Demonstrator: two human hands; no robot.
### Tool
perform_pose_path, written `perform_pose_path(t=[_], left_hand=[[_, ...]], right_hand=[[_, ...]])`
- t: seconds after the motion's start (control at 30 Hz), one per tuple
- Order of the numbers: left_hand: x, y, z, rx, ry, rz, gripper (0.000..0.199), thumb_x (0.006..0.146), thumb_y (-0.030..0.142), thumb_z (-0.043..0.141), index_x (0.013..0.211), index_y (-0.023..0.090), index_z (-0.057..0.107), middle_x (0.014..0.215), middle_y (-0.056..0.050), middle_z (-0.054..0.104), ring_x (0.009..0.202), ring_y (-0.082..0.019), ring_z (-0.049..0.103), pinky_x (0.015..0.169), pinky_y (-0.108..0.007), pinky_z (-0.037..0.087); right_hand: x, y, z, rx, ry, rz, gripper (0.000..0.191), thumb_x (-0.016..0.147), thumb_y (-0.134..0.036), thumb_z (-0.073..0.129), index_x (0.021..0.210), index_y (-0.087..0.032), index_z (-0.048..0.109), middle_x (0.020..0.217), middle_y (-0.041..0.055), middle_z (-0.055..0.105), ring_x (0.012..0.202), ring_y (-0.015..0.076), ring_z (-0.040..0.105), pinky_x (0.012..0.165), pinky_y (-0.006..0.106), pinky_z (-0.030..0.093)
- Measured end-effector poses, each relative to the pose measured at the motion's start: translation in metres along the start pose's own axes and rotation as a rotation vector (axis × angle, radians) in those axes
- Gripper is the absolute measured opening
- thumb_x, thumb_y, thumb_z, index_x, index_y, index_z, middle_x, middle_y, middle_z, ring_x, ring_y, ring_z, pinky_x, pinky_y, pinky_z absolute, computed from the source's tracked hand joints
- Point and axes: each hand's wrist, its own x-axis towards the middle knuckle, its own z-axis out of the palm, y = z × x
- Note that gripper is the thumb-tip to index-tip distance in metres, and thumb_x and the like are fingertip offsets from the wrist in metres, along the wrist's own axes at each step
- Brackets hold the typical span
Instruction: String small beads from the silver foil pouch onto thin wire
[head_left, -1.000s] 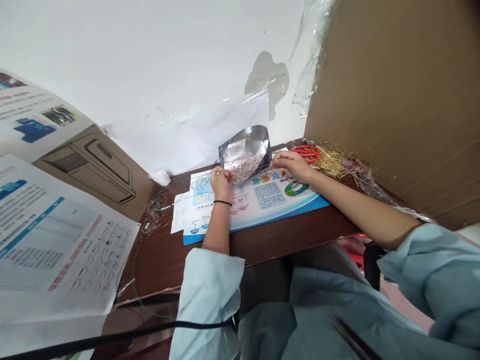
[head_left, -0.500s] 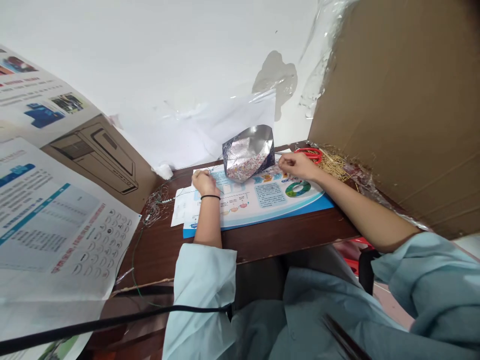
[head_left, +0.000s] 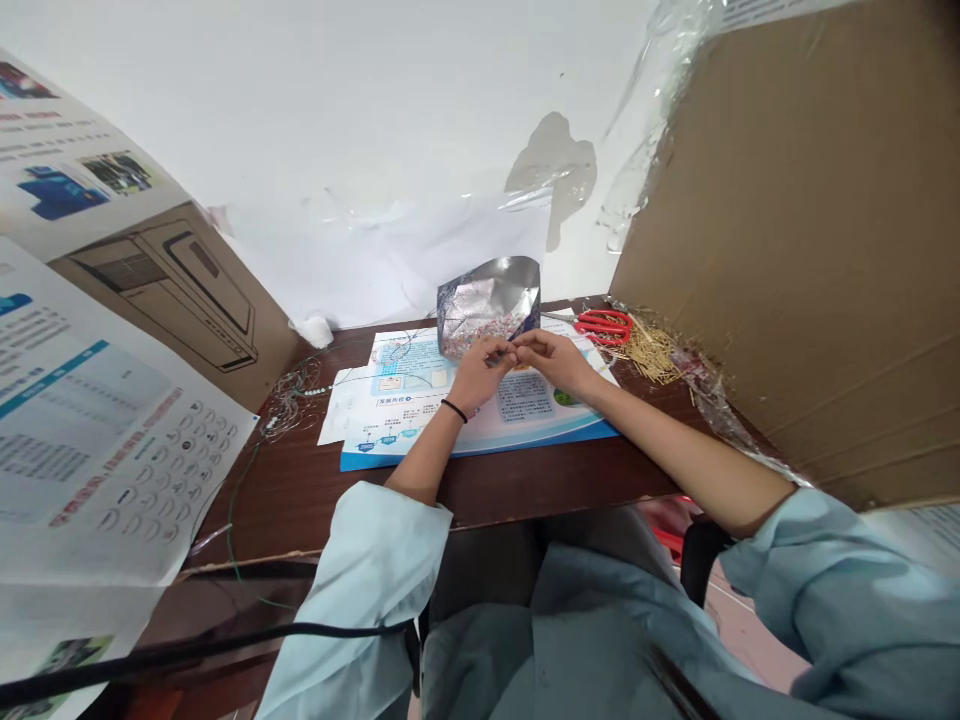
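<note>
Left hand [head_left: 480, 376], right hand [head_left: 553, 362] pinched together; item too fine to tell; foil bag [head_left: 487, 305] just beyond.

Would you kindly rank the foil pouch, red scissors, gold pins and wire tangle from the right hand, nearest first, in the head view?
Right hand:
1. Foil pouch, ahead left.
2. Red scissors, ahead right.
3. Gold pins, beyond the scissors.
4. Wire tangle, far left.
</note>
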Motion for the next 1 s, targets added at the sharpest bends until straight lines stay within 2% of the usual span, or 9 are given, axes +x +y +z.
perform_pose_path(t=[0.13,0.37,0.53,0.77,1.0], left_hand=[[-0.002,0.001,0.003,0.037,0.028,-0.022,0.006,0.086,0.021,0.063,0.082,0.019,0.067,0.090,-0.003,0.066,0.082,-0.016,0.058,0.069,-0.028,0.048],[-0.008,0.000,0.007,0.116,-0.029,-0.021,0.007,0.085,0.014,0.062,0.082,0.017,0.068,0.086,-0.003,0.068,0.081,-0.016,0.060,0.077,-0.031,0.050],[-0.010,-0.005,0.008,0.124,-0.047,-0.034,0.009,0.084,0.011,0.061,0.081,0.017,0.067,0.083,-0.002,0.068,0.079,-0.016,0.061,0.078,-0.032,0.050],[-0.011,-0.004,0.009,0.129,-0.002,-0.019,0.010,0.086,0.015,0.054,0.084,0.019,0.063,0.084,-0.003,0.067,0.078,-0.017,0.059,0.076,-0.032,0.049],[-0.008,-0.009,-0.005,0.524,0.143,-0.011,0.018,0.090,0.011,0.047,0.091,0.019,0.063,0.099,-0.011,0.066,0.102,-0.028,0.055,0.092,-0.044,0.043]], right_hand=[[-0.003,0.000,-0.001,0.101,-0.042,0.083,0.033,0.069,-0.045,0.079,0.088,-0.022,0.065,0.085,0.0032,0.073,0.083,0.0184,0.069,0.081,0.034,0.055],[-0.006,0.004,0.000,0.073,-0.050,0.211,0.032,0.063,-0.043,0.082,0.079,-0.021,0.065,0.069,0.0005,0.069,0.063,0.0135,0.061,0.067,0.030,0.053],[-0.003,0.008,0.000,0.099,-0.085,0.277,0.032,0.058,-0.042,0.084,0.076,-0.021,0.067,0.070,0.0013,0.070,0.068,0.0152,0.065,0.073,0.031,0.055],[0.000,0.011,-0.001,-0.015,-0.112,0.174,0.028,0.066,-0.047,0.074,0.073,-0.022,0.063,0.065,-0.0009,0.065,0.064,0.0156,0.063,0.069,0.033,0.054],[-0.001,0.016,-0.001,-0.099,-0.148,0.109,0.025,0.072,-0.047,0.066,0.072,-0.023,0.058,0.066,0.0002,0.066,0.062,0.0158,0.060,0.066,0.033,0.052]])
